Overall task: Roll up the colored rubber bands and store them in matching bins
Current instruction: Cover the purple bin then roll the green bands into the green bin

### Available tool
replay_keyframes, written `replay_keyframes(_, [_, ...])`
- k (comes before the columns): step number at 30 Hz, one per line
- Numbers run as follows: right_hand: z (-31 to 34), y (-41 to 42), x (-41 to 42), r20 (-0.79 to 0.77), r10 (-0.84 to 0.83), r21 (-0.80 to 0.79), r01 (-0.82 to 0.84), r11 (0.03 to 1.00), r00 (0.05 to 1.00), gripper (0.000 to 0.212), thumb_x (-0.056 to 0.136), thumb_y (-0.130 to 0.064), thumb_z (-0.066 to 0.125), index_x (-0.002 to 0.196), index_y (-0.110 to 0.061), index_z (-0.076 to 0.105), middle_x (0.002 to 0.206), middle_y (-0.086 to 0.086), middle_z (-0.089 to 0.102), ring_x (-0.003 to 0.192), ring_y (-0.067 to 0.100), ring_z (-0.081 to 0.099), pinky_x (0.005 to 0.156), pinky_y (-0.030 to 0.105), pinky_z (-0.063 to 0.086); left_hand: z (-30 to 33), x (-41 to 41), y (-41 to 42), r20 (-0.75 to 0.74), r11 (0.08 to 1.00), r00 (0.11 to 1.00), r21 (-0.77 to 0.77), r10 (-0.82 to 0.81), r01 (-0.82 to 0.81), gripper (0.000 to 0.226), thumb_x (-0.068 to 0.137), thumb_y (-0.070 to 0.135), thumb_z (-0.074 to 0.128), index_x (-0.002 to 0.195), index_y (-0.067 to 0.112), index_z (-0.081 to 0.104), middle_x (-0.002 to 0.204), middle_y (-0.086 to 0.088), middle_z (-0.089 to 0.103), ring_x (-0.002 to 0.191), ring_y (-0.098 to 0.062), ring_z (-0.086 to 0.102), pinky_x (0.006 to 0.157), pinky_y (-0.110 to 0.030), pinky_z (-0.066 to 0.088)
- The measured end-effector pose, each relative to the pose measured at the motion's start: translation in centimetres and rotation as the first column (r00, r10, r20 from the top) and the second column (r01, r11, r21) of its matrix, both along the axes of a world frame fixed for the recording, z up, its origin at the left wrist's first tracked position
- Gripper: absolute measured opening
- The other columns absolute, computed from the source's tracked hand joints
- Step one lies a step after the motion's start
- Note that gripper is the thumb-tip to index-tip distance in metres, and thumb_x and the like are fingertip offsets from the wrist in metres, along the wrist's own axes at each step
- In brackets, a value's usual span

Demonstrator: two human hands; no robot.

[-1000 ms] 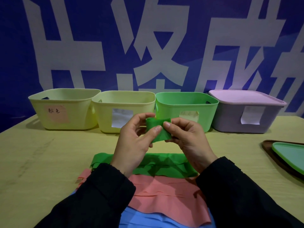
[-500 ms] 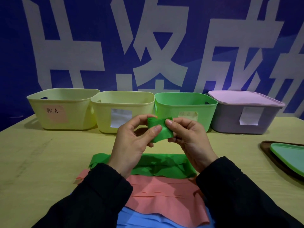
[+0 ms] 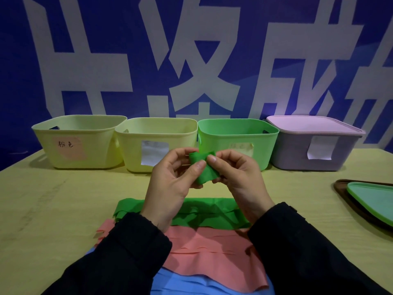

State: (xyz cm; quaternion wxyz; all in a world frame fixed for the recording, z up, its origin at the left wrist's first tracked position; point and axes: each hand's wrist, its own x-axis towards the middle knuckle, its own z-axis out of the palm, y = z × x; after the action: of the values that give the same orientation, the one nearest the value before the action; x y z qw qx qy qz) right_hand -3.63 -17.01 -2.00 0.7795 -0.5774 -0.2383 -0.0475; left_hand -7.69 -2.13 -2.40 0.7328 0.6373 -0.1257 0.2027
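Right now both hands are working a green rubber band (image 3: 203, 169) held up above the table (image 3: 42, 209), in front of the green bin (image 3: 238, 143). The left hand (image 3: 172, 184) is pinching the rolled part with thumb against fingers, and the right hand (image 3: 238, 177) is gripping the other side, thumb pressing on top near the left thumb. More green bands (image 3: 202, 213) are lying flat on the table just below the hands, overlapping a layer of pink bands (image 3: 212, 252), which in turn is lying over blue bands (image 3: 191, 286) at the near edge. Along the back are sitting four bins in a row: a yellow bin with a pink label (image 3: 74, 143), a second yellow bin (image 3: 157, 143), the green one, and a lidded purple bin (image 3: 314, 145). Off to the right, a green lid (image 3: 374, 201) is resting on a dark tray (image 3: 344, 192).
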Motion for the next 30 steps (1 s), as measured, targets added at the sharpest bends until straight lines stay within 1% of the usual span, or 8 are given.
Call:
replay_keyframes(3, [0.1, -0.2, 0.0, -0.015, 0.036, 0.033, -0.036, 0.999, 0.999, 0.010, 0.075, -0.016, 0.073, 0.084, -0.012, 0.072, 0.076, 0.003, 0.070, 0.069, 0.013, 0.063, 0.059, 0.022, 0.053, -0.1, 0.2, 0.2, 0.010, 1.000, 1.000, 0.007, 0.017, -0.017, 0.026, 0.090, 0.015, 0.071, 0.115, 0.021, 0.069, 0.111, -0.002, 0.073, 0.095, -0.021, 0.072, 0.073, -0.036, 0.059])
replay_keyframes(8, [0.0, -0.1, -0.1, 0.090, -0.082, -0.069, 0.088, 0.994, 0.993, 0.007, 0.087, -0.001, 0.071, 0.088, -0.008, 0.072, 0.073, -0.002, 0.072, 0.067, 0.008, 0.065, 0.059, 0.021, 0.052, 0.0, 0.0, 0.1, 0.012, 0.998, 0.999, 0.048, -0.034, 0.033, 0.034, 0.100, 0.004, 0.056, 0.127, 0.024, 0.063, 0.114, 0.004, 0.073, 0.107, -0.020, 0.070, 0.084, -0.040, 0.062])
replay_keyframes(14, [-0.3, 0.6, -0.7, 0.244, -0.187, -0.116, 0.220, 0.969, 0.952, 0.012, 0.086, -0.003, 0.074, 0.089, -0.014, 0.073, 0.075, -0.002, 0.074, 0.069, 0.006, 0.067, 0.063, 0.018, 0.051, -0.3, 0.2, 0.1, 0.009, 0.998, 1.000, 0.062, -0.002, 0.001, 0.027, 0.102, 0.005, 0.052, 0.115, 0.023, 0.067, 0.106, 0.000, 0.071, 0.094, -0.017, 0.065, 0.077, -0.031, 0.055])
replay_keyframes(19, [-0.3, 0.4, -0.5, 0.243, -0.229, -0.097, 0.258, 0.961, 0.943, 0.010, 0.083, -0.007, 0.078, 0.088, -0.012, 0.072, 0.077, 0.000, 0.074, 0.072, 0.010, 0.068, 0.067, 0.022, 0.053, -0.2, 0.1, -0.1, 0.040, 0.996, 0.999, 0.084, -0.023, 0.020, 0.035, 0.103, 0.005, 0.052, 0.131, 0.025, 0.060, 0.122, 0.002, 0.071, 0.112, -0.015, 0.068, 0.092, -0.036, 0.058])
replay_keyframes(22, [-0.3, 0.2, -0.3, 0.226, -0.236, -0.127, 0.268, 0.955, 0.945, 0.014, 0.080, -0.011, 0.081, 0.087, -0.015, 0.069, 0.077, -0.001, 0.072, 0.073, 0.011, 0.066, 0.068, 0.025, 0.053, -0.4, 0.3, 0.0, 0.024, 0.996, 0.999, 0.085, -0.030, 0.028, 0.032, 0.104, 0.004, 0.049, 0.127, 0.021, 0.062, 0.120, 0.002, 0.073, 0.116, -0.014, 0.067, 0.098, -0.033, 0.054])
replay_keyframes(25, [-0.2, 0.1, -0.1, 0.100, -0.180, -0.151, 0.194, 0.969, 0.978, 0.022, 0.077, -0.018, 0.082, 0.092, -0.012, 0.066, 0.086, -0.001, 0.074, 0.078, 0.012, 0.067, 0.066, 0.028, 0.055, -0.2, 0.3, 0.1, 0.005, 0.995, 0.997, 0.069, -0.073, 0.073, 0.031, 0.104, 0.002, 0.046, 0.125, 0.017, 0.062, 0.120, 0.001, 0.073, 0.120, -0.011, 0.064, 0.100, -0.023, 0.049])
replay_keyframes(28, [0.1, -0.2, -0.3, -0.132, 0.008, -0.119, -0.024, 0.993, 0.991, 0.038, 0.073, -0.028, 0.079, 0.101, -0.007, 0.065, 0.088, 0.008, 0.074, 0.077, 0.022, 0.071, 0.068, 0.033, 0.060, -0.2, 0.1, 0.2, 0.019, 0.987, 0.987, 0.022, -0.160, 0.160, 0.032, 0.104, -0.003, 0.040, 0.125, 0.010, 0.060, 0.127, -0.004, 0.070, 0.127, -0.016, 0.060, 0.109, -0.031, 0.042])
replay_keyframes(30, [0.2, -0.4, -0.5, -0.212, 0.118, -0.092, -0.140, 0.986, 0.970, 0.035, 0.072, -0.029, 0.077, 0.099, -0.009, 0.067, 0.078, 0.007, 0.073, 0.067, 0.021, 0.070, 0.067, 0.031, 0.059, -0.1, -0.1, 0.3, 0.026, 0.975, 0.974, -0.011, -0.223, 0.223, 0.033, 0.103, -0.004, 0.038, 0.124, 0.008, 0.060, 0.131, -0.006, 0.068, 0.131, -0.020, 0.057, 0.113, -0.037, 0.037])
